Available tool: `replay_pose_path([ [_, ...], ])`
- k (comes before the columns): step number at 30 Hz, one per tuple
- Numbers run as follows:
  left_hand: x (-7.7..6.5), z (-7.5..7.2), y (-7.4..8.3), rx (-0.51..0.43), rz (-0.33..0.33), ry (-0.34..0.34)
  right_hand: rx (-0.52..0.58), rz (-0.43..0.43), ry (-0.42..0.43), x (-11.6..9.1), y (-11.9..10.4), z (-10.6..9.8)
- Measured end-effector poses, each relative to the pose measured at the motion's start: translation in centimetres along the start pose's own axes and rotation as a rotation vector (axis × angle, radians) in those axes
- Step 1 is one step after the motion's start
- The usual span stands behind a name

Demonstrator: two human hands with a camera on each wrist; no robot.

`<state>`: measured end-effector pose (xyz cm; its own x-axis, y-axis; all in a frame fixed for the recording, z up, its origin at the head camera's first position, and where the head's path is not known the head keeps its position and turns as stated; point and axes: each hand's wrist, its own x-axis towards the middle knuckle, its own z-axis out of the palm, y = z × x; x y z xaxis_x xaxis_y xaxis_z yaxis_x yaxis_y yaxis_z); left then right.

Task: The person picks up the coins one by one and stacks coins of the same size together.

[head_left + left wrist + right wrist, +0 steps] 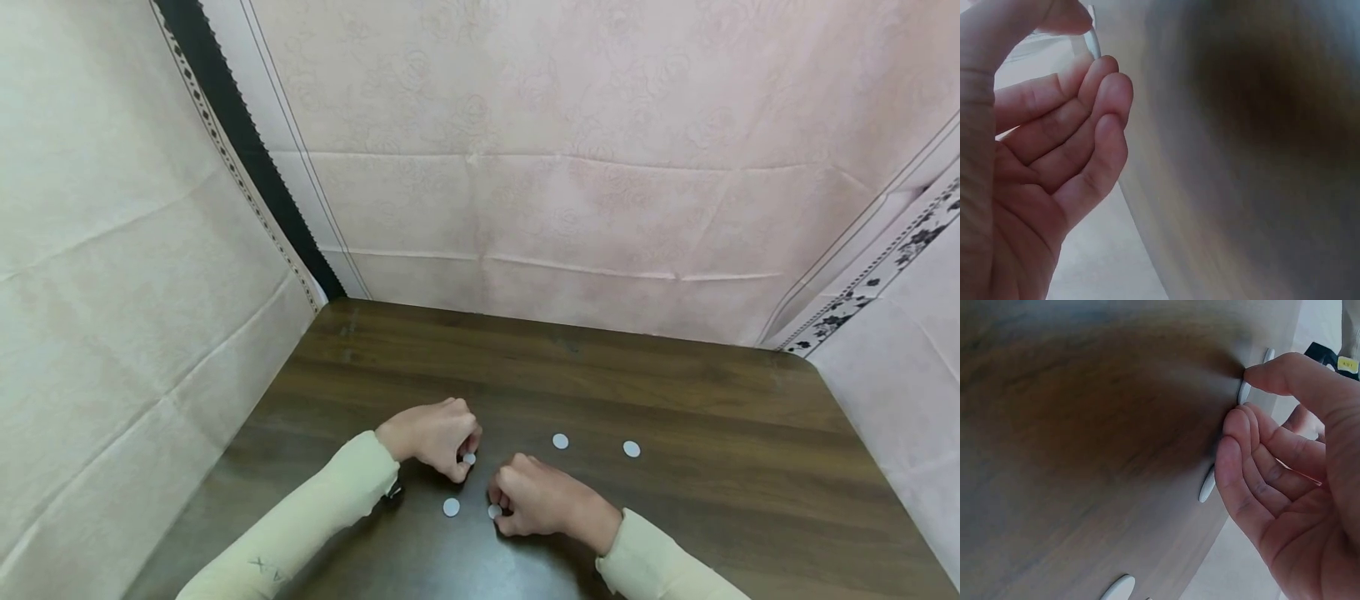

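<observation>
My left hand (438, 435) pinches a small round white disc (469, 458) between thumb and fingers, just over the table. In the left wrist view this disc (1093, 37) appears edge-on at the fingertips. Nearer and to the right, my right hand (543, 500) has a second white disc (494, 511) between its thumb and index finger. The right wrist view shows that disc (1244, 392) nearly edge-on, close to the tabletop. Between the two hands a loose white disc (451, 507) lies flat.
Two more white discs, a nearer-centre disc (560, 441) and a right-hand disc (632, 449), lie flat beyond my right hand. The brown wooden table (712, 400) has a patterned pale cloth (525, 208) hanging behind it and more cloth at both sides.
</observation>
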<state>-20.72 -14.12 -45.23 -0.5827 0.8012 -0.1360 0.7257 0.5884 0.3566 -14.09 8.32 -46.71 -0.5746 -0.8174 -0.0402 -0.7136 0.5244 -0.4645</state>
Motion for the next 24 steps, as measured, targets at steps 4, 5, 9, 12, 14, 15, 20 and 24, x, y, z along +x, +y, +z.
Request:
replay_pose_path([
  [4,-0.4,0.5,0.9,0.007,0.009,0.000,-0.004,0.000,0.003,-0.1,0.0,0.0],
  [5,-0.5,0.6,1.1,0.008,0.011,0.001,-0.005,0.000,0.003,-0.1,0.0,0.0],
  [9,-0.8,0.8,1.7,0.002,0.011,0.012,0.016,0.010,-0.013,0.0,0.0,-0.1],
  [12,-1.1,0.8,2.2,-0.007,0.006,0.017,0.031,0.019,-0.024,-0.1,0.0,-0.1],
  [14,-1.2,0.8,2.6,-0.016,0.004,0.019,0.033,0.020,-0.020,-0.1,-0.1,-0.1],
  [15,-1.3,0.8,2.8,-0.015,0.001,0.020,0.032,0.017,-0.016,-0.1,-0.1,0.0],
  [20,-1.5,1.2,3.4,-0.019,-0.011,0.020,0.028,0.011,0.001,-0.3,-0.1,0.1],
  [24,-1.6,1.7,3.7,-0.021,-0.013,0.024,0.033,0.009,0.005,-0.3,0.0,0.2],
])
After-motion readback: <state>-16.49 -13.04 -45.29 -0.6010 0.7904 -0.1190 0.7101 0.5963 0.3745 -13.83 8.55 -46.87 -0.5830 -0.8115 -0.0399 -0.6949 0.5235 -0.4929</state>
